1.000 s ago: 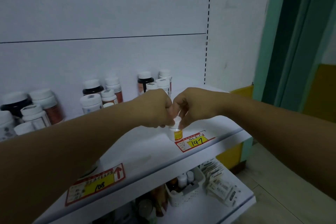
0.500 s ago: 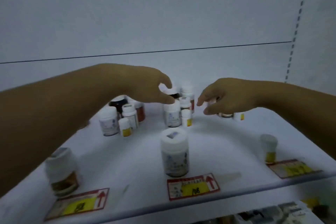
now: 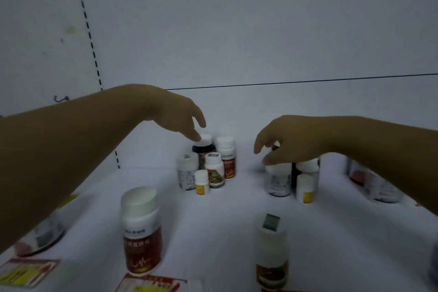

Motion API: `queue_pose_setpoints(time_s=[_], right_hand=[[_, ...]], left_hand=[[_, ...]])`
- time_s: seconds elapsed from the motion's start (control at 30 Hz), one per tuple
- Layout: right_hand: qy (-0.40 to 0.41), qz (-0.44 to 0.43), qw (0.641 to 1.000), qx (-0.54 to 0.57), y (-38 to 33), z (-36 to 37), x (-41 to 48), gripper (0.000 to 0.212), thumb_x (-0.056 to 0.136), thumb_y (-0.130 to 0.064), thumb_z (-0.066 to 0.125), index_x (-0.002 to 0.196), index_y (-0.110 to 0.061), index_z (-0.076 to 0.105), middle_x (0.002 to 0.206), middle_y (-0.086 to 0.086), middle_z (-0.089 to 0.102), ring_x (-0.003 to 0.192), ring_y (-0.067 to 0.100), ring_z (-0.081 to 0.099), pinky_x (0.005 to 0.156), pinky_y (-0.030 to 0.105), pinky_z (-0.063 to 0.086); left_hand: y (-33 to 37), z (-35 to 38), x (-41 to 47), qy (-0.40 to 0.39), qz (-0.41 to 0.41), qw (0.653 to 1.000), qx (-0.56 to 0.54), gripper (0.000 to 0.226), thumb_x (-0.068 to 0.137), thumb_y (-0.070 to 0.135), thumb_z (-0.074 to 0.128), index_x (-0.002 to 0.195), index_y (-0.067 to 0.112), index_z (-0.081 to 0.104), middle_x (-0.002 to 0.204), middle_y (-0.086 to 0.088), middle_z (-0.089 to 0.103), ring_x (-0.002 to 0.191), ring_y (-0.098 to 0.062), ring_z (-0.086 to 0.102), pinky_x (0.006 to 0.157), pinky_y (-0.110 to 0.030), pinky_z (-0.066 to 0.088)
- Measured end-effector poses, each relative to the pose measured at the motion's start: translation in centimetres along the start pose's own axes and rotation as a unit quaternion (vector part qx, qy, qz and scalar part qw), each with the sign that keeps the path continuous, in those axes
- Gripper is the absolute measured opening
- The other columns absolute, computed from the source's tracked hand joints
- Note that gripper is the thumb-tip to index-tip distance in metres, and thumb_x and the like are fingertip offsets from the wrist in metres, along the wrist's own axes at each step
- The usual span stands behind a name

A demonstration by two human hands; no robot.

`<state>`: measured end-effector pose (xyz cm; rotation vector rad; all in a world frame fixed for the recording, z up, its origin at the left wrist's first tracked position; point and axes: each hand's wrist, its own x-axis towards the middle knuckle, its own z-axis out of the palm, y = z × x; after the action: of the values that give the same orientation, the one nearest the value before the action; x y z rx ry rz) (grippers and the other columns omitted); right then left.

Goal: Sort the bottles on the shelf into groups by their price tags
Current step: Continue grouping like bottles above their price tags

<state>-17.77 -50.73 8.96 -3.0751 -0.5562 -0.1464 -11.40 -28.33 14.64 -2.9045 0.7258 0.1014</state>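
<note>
On the white shelf (image 3: 213, 220) stand several white-capped bottles. My left hand (image 3: 180, 116) hovers with fingers apart, fingertips at the cap of a dark bottle (image 3: 204, 146) in the back-middle cluster, holding nothing. My right hand (image 3: 284, 142) hangs open just above a second cluster, over a white bottle (image 3: 278, 180) and a small yellow-labelled bottle (image 3: 305, 188). A red-labelled bottle (image 3: 141, 230) stands near the front, beside a brown-labelled bottle (image 3: 271, 251).
Red and yellow price tags lie along the front edge, one price tag (image 3: 26, 272) at the left, another price tag (image 3: 156, 285) under the red-labelled bottle. More bottles (image 3: 376, 182) stand at the right, partly behind my right arm. A white back wall (image 3: 237, 42) closes the shelf.
My view has swung left along the shelf. Both hands let go of the small bottle by the 147 tag and now reach empty over the back clusters.
</note>
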Motion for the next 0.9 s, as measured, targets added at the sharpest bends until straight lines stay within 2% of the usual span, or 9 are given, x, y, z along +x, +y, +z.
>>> queue_pose_setpoints(time_s=[0.07, 0.17, 0.3, 0.37, 0.47, 0.57, 0.63, 0.77, 0.9], right_hand=[[-0.005, -0.001, 1.0, 0.013, -1.3, 0.9, 2.6, 0.032, 0.085, -0.034, 0.059, 0.117, -0.03, 0.059, 0.111, -0.012, 0.057, 0.096, 0.005, 0.051, 0.075, 0.017, 0.034], [-0.002, -0.004, 1.0, 0.003, -2.9, 2.6, 6.7, 0.037, 0.086, -0.029, 0.058, 0.123, -0.026, 0.055, 0.127, -0.005, 0.057, 0.105, 0.012, 0.054, 0.084, 0.022, 0.039], [-0.004, 0.007, 1.0, -0.018, -3.6, 4.6, 10.5, 0.038, 0.088, -0.023, 0.055, 0.125, -0.024, 0.051, 0.128, 0.002, 0.056, 0.108, 0.02, 0.053, 0.095, 0.034, 0.044], [-0.004, 0.009, 0.999, -0.031, -3.8, 5.3, 11.8, 0.04, 0.086, -0.02, 0.057, 0.125, -0.024, 0.052, 0.126, 0.003, 0.058, 0.104, 0.02, 0.054, 0.092, 0.033, 0.045], [-0.007, 0.012, 0.999, -0.03, -4.0, 6.0, 12.8, 0.041, 0.084, -0.026, 0.06, 0.124, -0.023, 0.053, 0.121, 0.002, 0.06, 0.094, 0.016, 0.053, 0.084, 0.029, 0.044], [0.003, 0.011, 0.999, -0.04, -4.0, 6.6, 13.4, 0.036, 0.084, -0.032, 0.06, 0.118, -0.02, 0.057, 0.112, 0.005, 0.059, 0.089, 0.017, 0.052, 0.078, 0.028, 0.042], [0.018, 0.015, 0.999, -0.039, -4.0, 6.9, 13.5, 0.036, 0.083, -0.031, 0.062, 0.116, -0.017, 0.058, 0.108, 0.007, 0.057, 0.09, 0.019, 0.053, 0.077, 0.027, 0.041], [0.028, 0.026, 0.999, -0.013, -4.2, 6.3, 13.0, 0.038, 0.081, -0.029, 0.066, 0.116, -0.017, 0.058, 0.112, 0.006, 0.06, 0.091, 0.019, 0.053, 0.079, 0.027, 0.042], [0.064, 0.059, 0.996, 0.009, -2.9, 3.4, 10.4, 0.039, 0.078, -0.034, 0.069, 0.113, -0.021, 0.061, 0.113, 0.001, 0.062, 0.089, 0.013, 0.052, 0.077, 0.026, 0.039]], left_hand=[[-2.2, 0.8, 1.0, -0.02, -0.001, 1.0, 0.003, 0.051, 0.082, 0.039, 0.065, 0.13, 0.03, 0.049, 0.132, 0.0, 0.055, 0.112, -0.019, 0.054, 0.097, -0.034, 0.042], [-4.7, 2.5, 2.9, -0.053, -0.001, 0.998, -0.019, 0.054, 0.08, 0.033, 0.07, 0.13, 0.027, 0.05, 0.131, -0.005, 0.055, 0.109, -0.023, 0.057, 0.094, -0.037, 0.049], [-5.7, 4.7, 5.3, -0.053, 0.008, 0.996, -0.07, 0.057, 0.078, 0.037, 0.071, 0.13, 0.023, 0.051, 0.129, -0.008, 0.054, 0.101, -0.023, 0.057, 0.079, -0.031, 0.053], [-5.9, 5.8, 6.4, -0.053, 0.013, 0.995, -0.087, 0.059, 0.077, 0.04, 0.071, 0.129, 0.021, 0.051, 0.121, -0.008, 0.055, 0.097, -0.024, 0.058, 0.076, -0.031, 0.054], [-5.9, 6.9, 7.4, -0.047, 0.019, 0.992, -0.117, 0.055, 0.078, 0.041, 0.07, 0.122, 0.013, 0.056, 0.107, -0.009, 0.057, 0.088, -0.023, 0.06, 0.072, -0.031, 0.056], [-5.8, 7.8, 8.0, -0.014, 0.024, 0.993, -0.116, 0.049, 0.078, 0.042, 0.07, 0.111, 0.006, 0.06, 0.093, -0.011, 0.064, 0.072, -0.019, 0.061, 0.056, -0.023, 0.053], [-5.7, 8.4, 8.2, 0.018, 0.023, 0.994, -0.105, 0.046, 0.076, 0.041, 0.071, 0.104, 0.006, 0.063, 0.091, -0.012, 0.067, 0.068, -0.019, 0.061, 0.05, -0.021, 0.05], [-5.8, 8.7, 8.0, 0.085, 0.023, 0.991, -0.101, 0.035, 0.073, 0.039, 0.073, 0.092, 0.01, 0.065, 0.096, -0.009, 0.066, 0.076, -0.021, 0.062, 0.059, -0.025, 0.048], [-7.5, 6.2, 6.5, 0.172, 0.014, 0.966, -0.192, 0.021, 0.071, 0.03, 0.075, 0.074, 0.013, 0.062, 0.083, -0.006, 0.066, 0.063, -0.017, 0.06, 0.053, -0.025, 0.051]])
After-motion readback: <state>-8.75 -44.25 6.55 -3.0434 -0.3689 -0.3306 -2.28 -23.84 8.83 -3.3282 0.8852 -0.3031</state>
